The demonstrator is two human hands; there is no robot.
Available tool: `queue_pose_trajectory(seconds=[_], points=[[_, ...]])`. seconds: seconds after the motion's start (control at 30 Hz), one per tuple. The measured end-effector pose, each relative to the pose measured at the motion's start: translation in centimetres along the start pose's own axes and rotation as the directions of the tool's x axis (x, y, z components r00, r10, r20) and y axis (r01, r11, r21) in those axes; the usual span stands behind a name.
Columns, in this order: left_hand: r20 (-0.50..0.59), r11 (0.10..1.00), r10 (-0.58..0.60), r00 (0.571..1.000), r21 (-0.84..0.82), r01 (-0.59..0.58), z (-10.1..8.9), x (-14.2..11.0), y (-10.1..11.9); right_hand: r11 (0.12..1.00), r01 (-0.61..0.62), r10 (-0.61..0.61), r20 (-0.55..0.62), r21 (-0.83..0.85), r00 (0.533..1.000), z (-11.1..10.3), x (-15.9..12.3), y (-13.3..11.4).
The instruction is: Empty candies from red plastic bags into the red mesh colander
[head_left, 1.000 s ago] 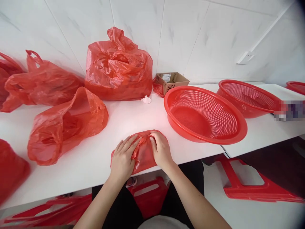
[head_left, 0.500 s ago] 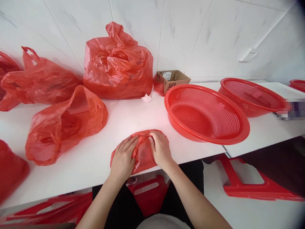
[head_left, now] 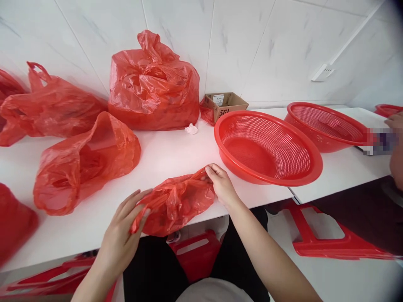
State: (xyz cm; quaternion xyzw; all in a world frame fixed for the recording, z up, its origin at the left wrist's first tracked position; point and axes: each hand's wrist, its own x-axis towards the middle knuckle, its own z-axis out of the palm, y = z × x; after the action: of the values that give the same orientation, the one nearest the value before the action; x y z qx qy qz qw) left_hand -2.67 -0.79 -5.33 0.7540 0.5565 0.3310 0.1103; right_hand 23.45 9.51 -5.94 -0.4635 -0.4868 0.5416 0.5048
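Note:
A small red plastic bag (head_left: 181, 203) with dark contents dimly visible through the film lies at the front edge of the white table. My right hand (head_left: 223, 182) pinches its upper right edge between thumb and fingertips and holds it stretched up. At the other end, my left hand (head_left: 122, 230) has fingers and thumb around the bag's left corner. The film between my hands is crumpled. What exactly the bag contains is hidden.
Red baskets (head_left: 267, 176) (head_left: 330, 126) stand on the right. A large filled red bag (head_left: 154, 92) and a small carton (head_left: 225, 107) are against the wall. An open red bag (head_left: 85, 163) lies left. At the far right, another person's arm (head_left: 396, 155) shows. Red stools are below.
My hands have moved apart, the left one toward me and leftward. The bag, gathered and flat under both hands before, is now pulled out sideways. A co-worker's arm has appeared on the right.

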Motion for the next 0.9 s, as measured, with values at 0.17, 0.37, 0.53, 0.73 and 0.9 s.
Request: queue_pose_trajectory(seconds=[0.17, 0.37, 0.53, 0.73, 0.9], points=[[0.092, 0.996, 0.08, 0.993, 0.025, -0.083, -2.6, -3.2, 3.0, 0.994, -0.097, 0.095, -0.039, -0.048, 0.995, 1.4, 4.6, 0.6], [0.126, 0.807, -0.091, 0.988, -0.572, 0.148, -2.0, -0.3, 4.6, 0.983, -0.057, 0.068, 0.058, -0.177, 0.996, 4.1, 6.7, 0.2], [0.213, 0.263, -0.39, 0.896, -0.907, 0.33, -0.5, 5.4, 4.7, 0.962, 0.229, -0.197, 0.2, -0.152, 0.96, 4.9, 3.4, -5.0], [0.332, 0.482, -0.295, 0.896, -0.758, 0.439, 1.0, 7.7, 6.7, 0.946, 0.316, -0.246, 0.481, -0.071, 0.842, 6.5, 0.4, -9.4], [0.238, 0.53, -0.335, 0.912, -0.753, 0.391, 1.1, 7.6, 6.3, 0.924, 0.371, -0.344, 0.216, -0.097, 0.914, 6.1, -0.7, -7.6]])
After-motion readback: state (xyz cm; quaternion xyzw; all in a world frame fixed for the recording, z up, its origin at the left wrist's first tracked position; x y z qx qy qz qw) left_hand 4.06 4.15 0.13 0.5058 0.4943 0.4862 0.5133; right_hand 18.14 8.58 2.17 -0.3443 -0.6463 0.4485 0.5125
